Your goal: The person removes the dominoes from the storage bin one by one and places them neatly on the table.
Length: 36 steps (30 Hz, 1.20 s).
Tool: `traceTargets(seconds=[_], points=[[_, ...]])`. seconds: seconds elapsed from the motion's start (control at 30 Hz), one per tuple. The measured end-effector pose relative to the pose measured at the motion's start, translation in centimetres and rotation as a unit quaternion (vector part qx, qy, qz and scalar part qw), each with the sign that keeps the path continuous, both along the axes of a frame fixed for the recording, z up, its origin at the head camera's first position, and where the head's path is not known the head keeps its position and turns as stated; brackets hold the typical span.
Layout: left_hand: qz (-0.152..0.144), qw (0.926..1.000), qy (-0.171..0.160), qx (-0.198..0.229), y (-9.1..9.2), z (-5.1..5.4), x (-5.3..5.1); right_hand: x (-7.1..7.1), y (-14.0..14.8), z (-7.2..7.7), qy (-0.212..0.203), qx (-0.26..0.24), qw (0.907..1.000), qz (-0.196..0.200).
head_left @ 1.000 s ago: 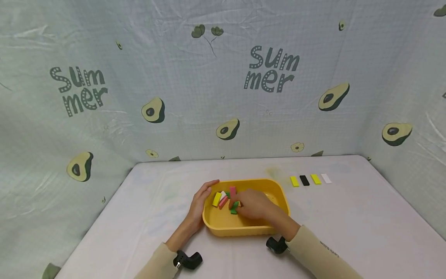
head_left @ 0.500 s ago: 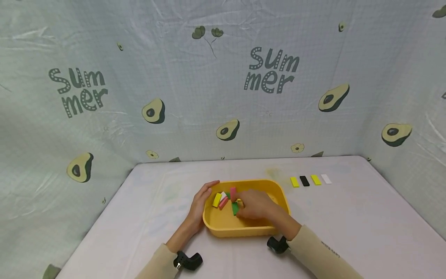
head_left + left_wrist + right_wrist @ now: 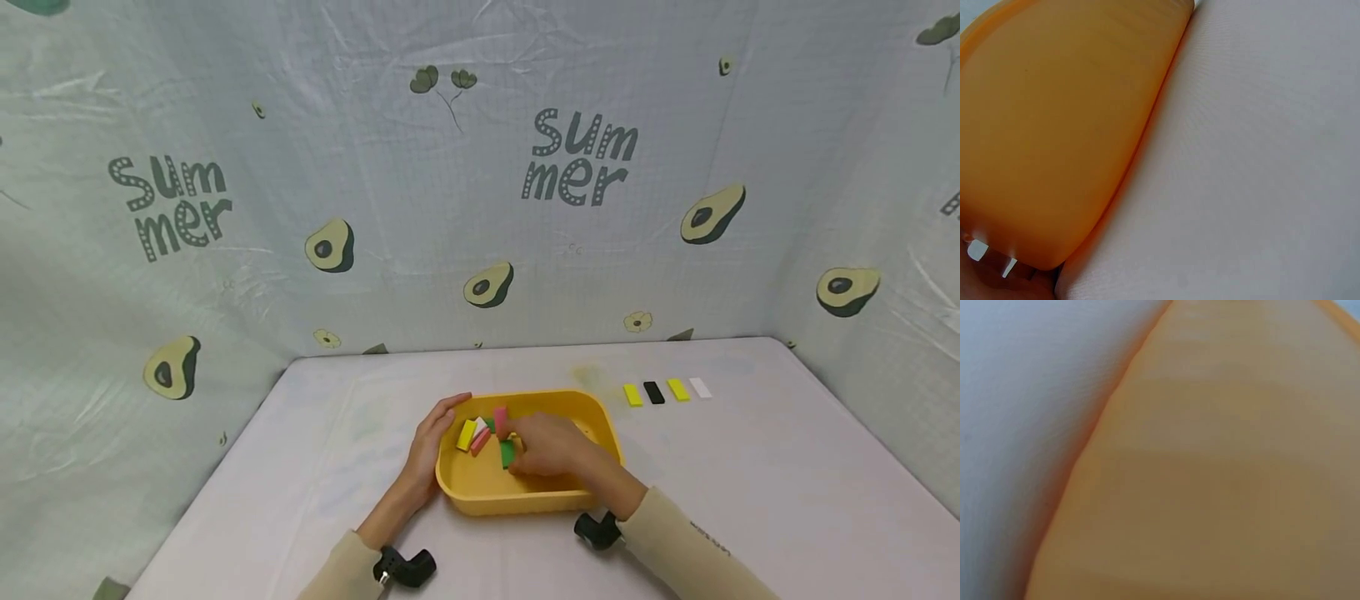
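Observation:
In the head view, a yellow plastic tub (image 3: 525, 503) stands mid-table with several small rectangular blocks inside. My left hand (image 3: 429, 446) lies along the tub's left side with its fingers extended; fingertips (image 3: 1013, 275) appear against its outer wall in the left wrist view. My right hand (image 3: 551, 446) reaches into the tub. Its thumb and forefinger pinch a green block (image 3: 507, 454), partly covered by the hand. Left of it are a pink-red block (image 3: 481, 442), a yellow block (image 3: 467, 435) and a white block (image 3: 481, 425). Another pink block (image 3: 501, 419) stands by the forefinger.
Right of the tub, a row of blocks lies spaced out on the white-covered table (image 3: 360, 400): a yellow one (image 3: 633, 395), a black one (image 3: 654, 392), another yellow one (image 3: 678, 389) and a white one (image 3: 701, 387). A printed curtain (image 3: 420, 192) hangs behind.
My right hand's fingers have shifted slightly inside the tub, and more of the green block shows between them. The left hand stays on the tub's side. The head view has tilted slightly.

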<state>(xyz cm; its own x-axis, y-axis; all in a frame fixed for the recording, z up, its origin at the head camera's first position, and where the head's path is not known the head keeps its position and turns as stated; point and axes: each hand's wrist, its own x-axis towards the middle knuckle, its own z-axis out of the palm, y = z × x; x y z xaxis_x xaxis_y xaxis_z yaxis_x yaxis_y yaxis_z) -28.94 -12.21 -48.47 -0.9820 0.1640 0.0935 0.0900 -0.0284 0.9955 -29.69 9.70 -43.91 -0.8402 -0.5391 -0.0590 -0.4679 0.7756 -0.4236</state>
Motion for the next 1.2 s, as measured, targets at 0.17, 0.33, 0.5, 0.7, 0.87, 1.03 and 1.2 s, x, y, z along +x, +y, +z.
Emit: traceTargets(seconds=[0.17, 0.33, 0.5, 0.7, 0.87, 1.03, 1.2], points=[[0.002, 1.0000, -0.004, 0.003, 0.0, 0.1, 0.1, 0.0, -0.1, 0.0, 0.002, -0.001, 1.0000, 0.001], [0.002, 1.0000, 0.000, -0.003, -0.1, -0.2, 0.2, 0.2, -0.1, -0.1, -0.004, -0.013, 0.9999, 0.004], [0.001, 1.0000, -0.001, -0.001, 0.0, -0.3, 0.2, 0.3, 0.1, 0.3, -0.010, -0.017, 0.9998, -0.007], [0.001, 1.0000, 0.003, -0.001, 0.0, -0.1, 0.1, 0.3, 0.8, 1.6, -0.009, -0.030, 0.9995, -0.003], [-0.001, 1.0000, 0.005, -0.001, 0.0, 0.0, 0.1, 0.4, 1.6, 3.3, 0.002, -0.045, 0.9990, -0.002], [0.001, 1.0000, 0.005, -0.003, 0.1, 0.0, 0.1, 0.4, 2.5, 4.6, 0.027, -0.025, 0.9991, -0.019], [0.005, 0.9999, 0.006, -0.006, 0.1, 0.0, 0.1, 0.3, 3.3, 5.5, 0.025, -0.027, 0.9990, -0.024]])
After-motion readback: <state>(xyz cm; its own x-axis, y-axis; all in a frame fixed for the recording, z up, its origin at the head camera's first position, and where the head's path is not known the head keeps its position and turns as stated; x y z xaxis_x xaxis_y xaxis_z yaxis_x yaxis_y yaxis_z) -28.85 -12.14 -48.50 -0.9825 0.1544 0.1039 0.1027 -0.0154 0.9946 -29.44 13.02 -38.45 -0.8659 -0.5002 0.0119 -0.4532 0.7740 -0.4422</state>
